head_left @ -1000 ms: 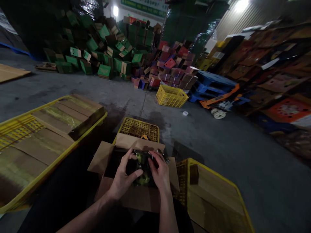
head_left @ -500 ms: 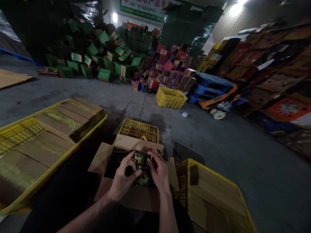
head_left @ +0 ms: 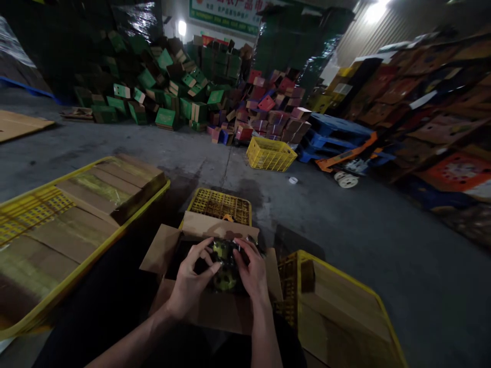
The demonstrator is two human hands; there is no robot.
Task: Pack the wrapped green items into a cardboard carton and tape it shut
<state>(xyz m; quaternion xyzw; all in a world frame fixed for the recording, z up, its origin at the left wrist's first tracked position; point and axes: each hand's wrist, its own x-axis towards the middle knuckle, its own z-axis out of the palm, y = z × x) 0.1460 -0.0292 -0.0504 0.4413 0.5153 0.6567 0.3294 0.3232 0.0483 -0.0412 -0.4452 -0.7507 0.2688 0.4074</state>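
An opened cardboard box (head_left: 222, 312) sits low in front of me with its flaps folded outward. Over its opening is a glossy dark bundle with yellow-green patches (head_left: 224, 278); its exact kind is too dim to tell. My left hand (head_left: 194, 276) curls round the bundle's left side, fingertips at its upper edge and thumb on its face. On the other side, my right hand (head_left: 251, 268) holds it with bent fingers and thumb. The box's inside is mostly dark and hidden by my hands.
Yellow crates with flattened cardboard stand at left (head_left: 115, 227) and right (head_left: 378, 296). Another yellow crate (head_left: 220, 204) is just behind the box. Farther off are a yellow basket (head_left: 271, 155), a pallet jack (head_left: 347, 158), blue pallets (head_left: 337, 128) and heaped green boxes (head_left: 166, 117).
My left thumb has shifted slightly left and up on the bundle, whose lower part now shows more. My right hand stays nearly still. The view has moved very slightly.
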